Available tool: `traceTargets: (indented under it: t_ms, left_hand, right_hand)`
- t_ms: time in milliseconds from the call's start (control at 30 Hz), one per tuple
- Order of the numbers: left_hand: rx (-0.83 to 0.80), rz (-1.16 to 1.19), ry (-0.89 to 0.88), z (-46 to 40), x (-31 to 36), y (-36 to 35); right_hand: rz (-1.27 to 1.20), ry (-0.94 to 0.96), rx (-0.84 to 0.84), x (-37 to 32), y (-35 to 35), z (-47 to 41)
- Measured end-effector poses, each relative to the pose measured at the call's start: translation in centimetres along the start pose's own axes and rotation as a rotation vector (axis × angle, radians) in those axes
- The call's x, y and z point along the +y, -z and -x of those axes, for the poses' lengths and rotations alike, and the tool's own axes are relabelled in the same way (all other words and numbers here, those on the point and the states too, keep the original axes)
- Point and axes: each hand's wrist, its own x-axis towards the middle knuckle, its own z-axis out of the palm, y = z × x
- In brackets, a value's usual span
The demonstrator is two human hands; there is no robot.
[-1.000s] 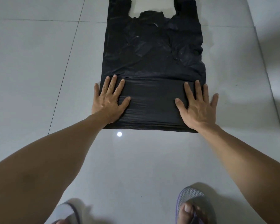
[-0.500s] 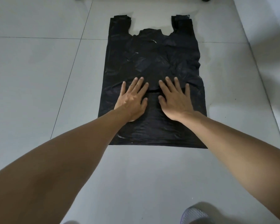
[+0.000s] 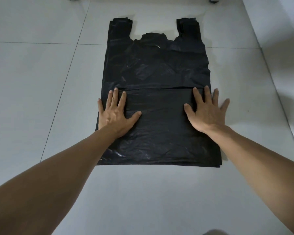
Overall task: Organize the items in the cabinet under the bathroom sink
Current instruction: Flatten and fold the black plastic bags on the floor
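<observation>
From the head camera, both hands lie flat, palms down, on a black plastic bag (image 3: 156,102) spread on a light grey tiled floor (image 3: 32,90).

The left hand (image 3: 115,114) presses on the bag's left side. Its fingers are straight and fanned a little, the thumb stuck out to the right across the plastic. The little finger lies at the bag's left edge, partly over the tile. Nothing is pinched or gripped; the hand simply bears down.

The right hand (image 3: 206,112) mirrors it on the bag's right side, fingers straight and spread wider, thumb pointing left toward the middle of the bag. Its outer two fingers reach past the bag's right edge onto the floor, while the palm and the other fingers rest on the plastic. This hand too holds nothing.

The bag lies flat with its two carrying handles (image 3: 120,26) at the far end, pointing away from the person, and its straight bottom edge nearest the person. A crosswise fold line runs between the fingertips of the two hands, and the hands sit on the near side of that crease. The bare stretch of bag between the two thumbs is wide, so the hands are well apart.
</observation>
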Motion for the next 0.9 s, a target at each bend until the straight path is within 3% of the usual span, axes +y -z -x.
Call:
traceTargets:
  t_ms: [133,300,433,700,900]
  left_hand:
    - [0.089,-0.001,-0.125,-1.6,1.4,1.0]
    - [0.075,0.062,-0.259,-6.7,3.8,1.9]
    - [0.02,-0.014,-0.198,-9.3,2.0,1.0]
    - [0.031,-0.069,-0.016,-10.0,-1.4,0.5]
    - [0.028,-0.072,0.015,-10.0,-1.4,0.6]
  right_hand:
    - [-0.043,0.191,0.11,-3.1,1.8,-1.5]
    - [-0.047,0.387,0.055,-7.5,2.2,-5.8]
    - [-0.008,0.33,-0.019,-7.1,0.9,-8.4]
    - [-0.005,0.054,0.046,-2.0,0.3,-9.0]
    - [0.052,-0.044,0.066,-3.9,1.6,-9.6]
